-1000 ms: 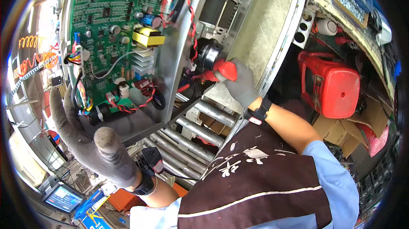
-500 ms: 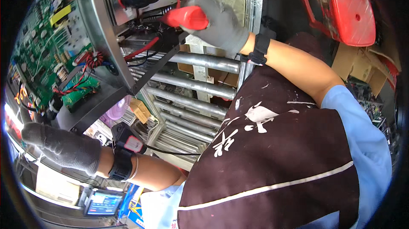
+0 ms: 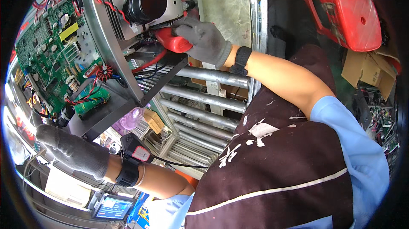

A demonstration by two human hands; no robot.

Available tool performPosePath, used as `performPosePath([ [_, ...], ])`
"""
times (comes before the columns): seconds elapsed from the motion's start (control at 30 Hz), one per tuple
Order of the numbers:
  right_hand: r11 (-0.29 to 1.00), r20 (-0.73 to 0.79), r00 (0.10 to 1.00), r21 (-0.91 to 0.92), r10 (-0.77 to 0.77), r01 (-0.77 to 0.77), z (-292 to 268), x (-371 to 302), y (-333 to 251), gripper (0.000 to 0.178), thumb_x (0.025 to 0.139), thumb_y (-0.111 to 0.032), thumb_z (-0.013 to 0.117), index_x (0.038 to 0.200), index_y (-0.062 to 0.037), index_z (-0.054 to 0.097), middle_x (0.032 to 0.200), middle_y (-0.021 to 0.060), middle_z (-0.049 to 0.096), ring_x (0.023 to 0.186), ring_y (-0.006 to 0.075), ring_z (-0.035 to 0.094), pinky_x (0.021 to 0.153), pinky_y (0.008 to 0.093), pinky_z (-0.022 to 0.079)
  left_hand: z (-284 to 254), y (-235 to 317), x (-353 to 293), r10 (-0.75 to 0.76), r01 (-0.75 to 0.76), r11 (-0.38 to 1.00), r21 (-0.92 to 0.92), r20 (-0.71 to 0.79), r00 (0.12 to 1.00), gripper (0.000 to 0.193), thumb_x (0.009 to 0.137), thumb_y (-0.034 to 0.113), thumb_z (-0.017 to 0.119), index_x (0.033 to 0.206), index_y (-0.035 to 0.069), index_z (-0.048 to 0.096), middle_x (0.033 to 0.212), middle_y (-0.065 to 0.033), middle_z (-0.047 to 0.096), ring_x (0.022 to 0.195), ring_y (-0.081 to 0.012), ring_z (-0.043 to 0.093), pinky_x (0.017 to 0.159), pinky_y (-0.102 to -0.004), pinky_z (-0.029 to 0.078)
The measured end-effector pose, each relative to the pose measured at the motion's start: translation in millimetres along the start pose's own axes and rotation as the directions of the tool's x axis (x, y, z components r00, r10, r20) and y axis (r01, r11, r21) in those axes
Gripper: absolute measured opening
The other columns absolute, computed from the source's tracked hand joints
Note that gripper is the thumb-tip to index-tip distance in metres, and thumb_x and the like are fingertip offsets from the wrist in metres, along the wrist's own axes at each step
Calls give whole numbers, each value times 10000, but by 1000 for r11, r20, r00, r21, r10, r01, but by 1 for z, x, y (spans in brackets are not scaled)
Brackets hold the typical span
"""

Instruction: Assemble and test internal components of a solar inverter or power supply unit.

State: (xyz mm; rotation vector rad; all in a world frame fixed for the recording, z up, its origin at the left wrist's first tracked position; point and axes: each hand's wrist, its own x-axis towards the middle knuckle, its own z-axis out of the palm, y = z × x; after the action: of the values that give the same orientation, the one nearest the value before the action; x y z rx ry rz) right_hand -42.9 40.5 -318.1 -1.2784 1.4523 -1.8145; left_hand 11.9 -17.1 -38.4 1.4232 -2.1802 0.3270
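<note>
One red tool, at five o'clock from the black cylinder, looks light and stiff, best taken by its thick handle, where the right hand wraps its fingers; the left hand, eight o'clock from it, I can't read.

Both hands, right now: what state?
Left hand: nothing visibly held; open or closed can't be told.
Right hand: closed, holding a red-handled tool.

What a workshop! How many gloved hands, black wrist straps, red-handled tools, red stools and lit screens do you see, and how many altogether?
Gloved hands: 2
Black wrist straps: 2
Red-handled tool: 1
Red stool: 1
Lit screen: 1
Total: 7
</note>
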Motion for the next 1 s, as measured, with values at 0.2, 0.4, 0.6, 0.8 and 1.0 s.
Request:
performPosePath([
  [0.2,998,-95,995,-48,-33,29,10,6,8,261,707,-159,656,923,-61,549,922,123,584,768,306,606,659,375,494,-3,-2,6,-36,36,999,15,-8,999,699,932,586,375,1287,-2,506,1221,-168,545,1109,-251,516,1000,-382,355],
  [0.4,999,-39,999,-48,21,-23,2,13,9,284,705,-182,671,928,-57,547,923,134,595,774,328,609,666,401,496,-7,-4,9,-86,86,996,17,-16,996,688,934,581,375,1285,4,511,1215,-162,548,1098,-249,520,998,-381,355],
  [0.6,998,15,998,-27,53,-53,7,3,6,282,713,-202,676,925,-55,563,887,156,609,799,341,608,683,407,503,-22,8,8,-29,32,990,136,-21,999,651,928,540,448,1312,16,487,1236,-143,539,1037,-215,561,908,-326,443],
  [0.8,994,-7,995,-23,104,-104,-22,6,4,293,706,-166,695,936,-57,551,885,156,583,765,364,592,628,438,483,-14,-5,8,-45,45,999,7,-16,999,699,912,593,422,1284,7,503,1121,-129,575,929,-146,523,788,-266,459],
  [1.0,946,47,945,-30,323,-322,-98,12,-33,342,712,-176,763,934,-46,537,788,158,582,738,341,619,625,393,490,-11,-10,-5,-163,188,922,-339,101,981,988,739,651,644,1405,5,305,1301,-172,476,1089,-210,515,894,-300,431],
])
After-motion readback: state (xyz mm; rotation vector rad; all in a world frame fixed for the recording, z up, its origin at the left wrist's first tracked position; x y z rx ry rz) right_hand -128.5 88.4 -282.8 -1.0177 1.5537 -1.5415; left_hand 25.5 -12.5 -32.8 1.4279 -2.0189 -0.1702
